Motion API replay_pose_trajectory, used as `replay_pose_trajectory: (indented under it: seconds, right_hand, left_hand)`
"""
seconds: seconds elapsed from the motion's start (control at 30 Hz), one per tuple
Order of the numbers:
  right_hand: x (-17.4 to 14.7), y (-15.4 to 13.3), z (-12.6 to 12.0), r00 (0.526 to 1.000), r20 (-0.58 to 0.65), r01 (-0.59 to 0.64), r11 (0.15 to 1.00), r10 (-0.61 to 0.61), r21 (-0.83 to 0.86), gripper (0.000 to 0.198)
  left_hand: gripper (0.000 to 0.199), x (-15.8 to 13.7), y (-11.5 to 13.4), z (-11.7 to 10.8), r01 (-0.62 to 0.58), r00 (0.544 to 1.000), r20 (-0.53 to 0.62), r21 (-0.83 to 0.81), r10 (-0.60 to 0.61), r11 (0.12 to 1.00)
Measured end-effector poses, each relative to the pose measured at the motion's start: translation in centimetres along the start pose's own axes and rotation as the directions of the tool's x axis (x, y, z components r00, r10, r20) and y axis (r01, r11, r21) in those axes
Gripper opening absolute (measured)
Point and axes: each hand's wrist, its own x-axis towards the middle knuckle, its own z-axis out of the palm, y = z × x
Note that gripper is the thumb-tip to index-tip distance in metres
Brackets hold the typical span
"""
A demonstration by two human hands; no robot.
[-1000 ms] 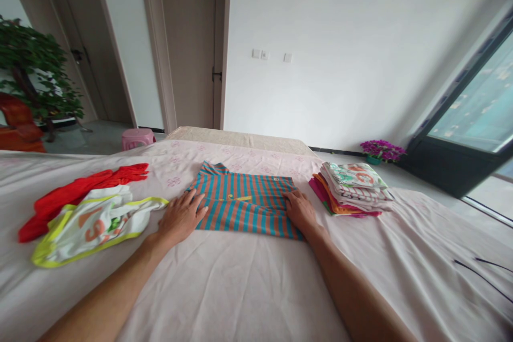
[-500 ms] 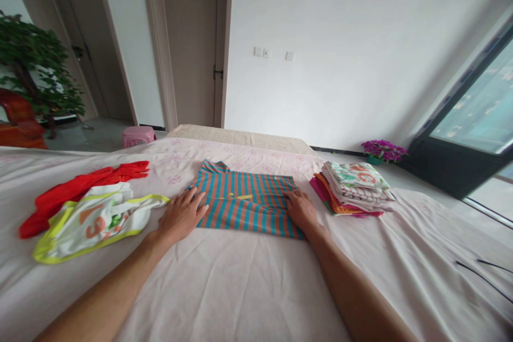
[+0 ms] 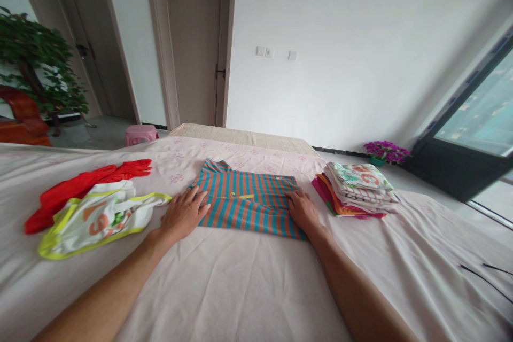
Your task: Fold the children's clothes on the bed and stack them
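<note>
A teal and orange-brown striped shirt (image 3: 248, 216) lies partly folded on the bed, its collar end at the upper left and a yellow print across the middle. My left hand (image 3: 186, 211) rests flat on the shirt's left edge, fingers stretched out. On the right edge lies my right hand (image 3: 305, 211), also open, with its fingertips on the cloth. To the left of my left hand is a crumpled white garment with yellow trim (image 3: 96, 224). Behind that one is a red garment (image 3: 80, 187). Beyond my right hand stands a stack of folded clothes (image 3: 358, 189).
A pale pink sheet (image 3: 240, 283) covers the bed. Dark thin cords (image 3: 483, 280) lie at its right side. On the floor beyond are a pink stool (image 3: 141, 135), purple flowers (image 3: 387, 152) and a leafy plant (image 3: 38, 64).
The whole view has shifted slightly, so the things appear a little farther right. Both hands remain on the striped shirt, which looks unchanged.
</note>
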Motion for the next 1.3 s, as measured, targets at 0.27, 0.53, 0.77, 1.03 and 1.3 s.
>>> replay_pose_trajectory:
  seconds: [0.27,0.53,0.77,1.03,1.3]
  right_hand:
    - [0.02,-0.12,-0.14,1.000,0.011,0.002,1.000,-0.002,0.006,0.037]
    - [0.02,-0.21,-0.33,1.000,0.012,0.003,1.000,-0.003,0.014,0.037]
    - [-0.06,-0.24,-0.34,1.000,0.013,0.005,1.000,-0.005,0.016,0.038]
    - [0.00,-0.23,-0.41,1.000,0.027,0.010,1.000,-0.010,0.000,0.037]
    - [-0.07,-0.36,-0.48,1.000,0.013,0.015,1.000,-0.015,-0.004,0.038]
  left_hand:
    - [0.047,0.02,0.14,-0.24,0.007,1.000,0.015,-0.019,-0.007,1.000]
    - [0.046,0.02,0.13,-0.18,0.006,1.000,0.002,-0.030,-0.006,1.000]
    - [0.047,0.03,0.11,-0.20,0.009,1.000,0.016,0.001,-0.009,1.000]
    - [0.047,0.01,-0.02,-0.02,0.002,1.000,0.010,-0.022,-0.001,1.000]
    - [0.047,0.04,-0.02,-0.01,-0.001,1.000,0.005,-0.021,0.001,1.000]
